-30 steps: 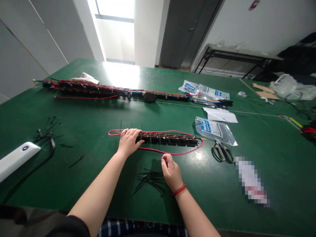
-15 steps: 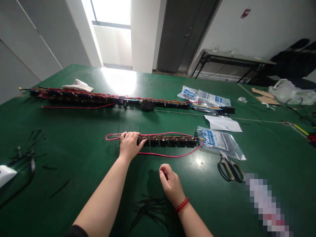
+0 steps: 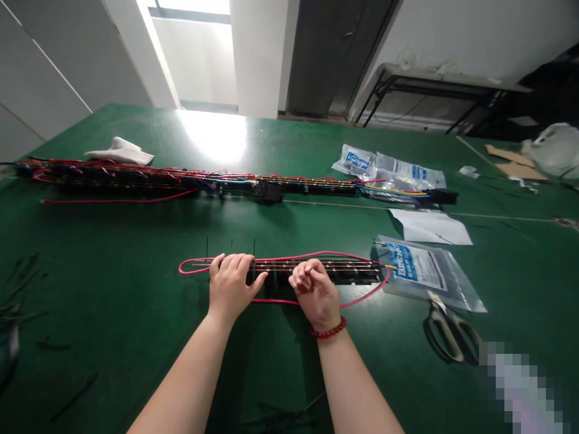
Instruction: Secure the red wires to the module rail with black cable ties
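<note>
A short black wired strip (image 3: 355, 275) with thin metal lines along its top lies crosswise on the green table (image 3: 136, 241). A red wire (image 3: 362, 296) loops around it. My left hand (image 3: 231, 283) grips the strip's left part, fingers over the far edge and thumb toward the right. Thin black cable-tie tails (image 3: 254, 246) stick up just beyond those fingers. My right hand (image 3: 316, 292) is above the middle of the strip, wrist turned and fingers curled closed. What its fingers hold, if anything, I cannot make out.
A longer wired assembly (image 3: 167, 181) lies farther back, a white cloth (image 3: 120, 150) behind it. To the right are plastic bags (image 3: 425, 265), white paper (image 3: 429, 227) and scissors (image 3: 455, 331). Loose black cable ties (image 3: 283, 417) lie near the front edge of view.
My right hand has moved forward from the bare table to over the strip and turned at the wrist. My left hand stays on the strip. The view has tilted down somewhat.
</note>
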A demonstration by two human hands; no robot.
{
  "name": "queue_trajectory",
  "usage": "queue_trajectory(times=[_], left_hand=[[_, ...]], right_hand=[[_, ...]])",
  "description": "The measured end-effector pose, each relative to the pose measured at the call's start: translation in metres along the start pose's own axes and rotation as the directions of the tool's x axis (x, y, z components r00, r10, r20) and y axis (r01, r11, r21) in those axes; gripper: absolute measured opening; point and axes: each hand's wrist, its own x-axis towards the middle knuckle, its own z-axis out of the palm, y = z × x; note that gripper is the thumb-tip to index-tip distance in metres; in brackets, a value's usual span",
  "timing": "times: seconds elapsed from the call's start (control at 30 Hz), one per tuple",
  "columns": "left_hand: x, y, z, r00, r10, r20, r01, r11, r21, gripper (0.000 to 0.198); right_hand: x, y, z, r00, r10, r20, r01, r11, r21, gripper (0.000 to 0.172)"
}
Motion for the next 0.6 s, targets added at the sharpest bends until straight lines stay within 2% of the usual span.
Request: queue_trajectory(times=[0.17,0.27,0.37,0.6], left_hand=[[-0.0007,0.0042,-0.0003,0.999,0.009,-0.031,-0.009,1.000,0.019,0.032],[-0.0015,0.0066,-0.0005,0.993,0.103,-0.052,-0.103,0.995,0.003,0.029],[-0.0013,0.0077,-0.0004,0.979,0.204,0.003,-0.203,0.978,-0.048,0.033],[-0.0011,0.0041,0.0032,0.982,0.181,0.055,-0.178,0.982,-0.056,0.037]], right_hand=[[0.0030,-0.0012,-0.0005,0.994,0.070,0.085,-0.079,0.990,0.114,0.010],[0.0047,0.0010,0.0012,0.988,0.092,0.123,-0.105,0.989,0.104,0.014],[0.0047,0.0019,0.0012,0.983,0.123,0.138,-0.134,0.988,0.072,0.019],[0.0039,0.0009,0.0034,0.976,0.173,0.130,-0.177,0.984,0.018,0.024]])
